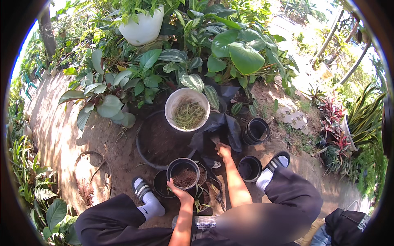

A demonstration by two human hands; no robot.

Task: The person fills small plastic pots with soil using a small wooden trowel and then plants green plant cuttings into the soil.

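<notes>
My left hand grips the near rim of a round black plastic pot, tilted slightly. Dark loose soil partly fills that pot. In my right hand is a small trowel-like hand tool, its far end down in the mouth of a black plastic bag. Shade hides how much the bag holds. Beneath and around the held pot stand other black pots, some with soil and a small plant with narrow leaves.
A white bucket of cut grass stands beyond my hands, beside a wide shallow tub of soil. To the right are stacked black pots and a single pot. Leafy plants and a white planter line the far side.
</notes>
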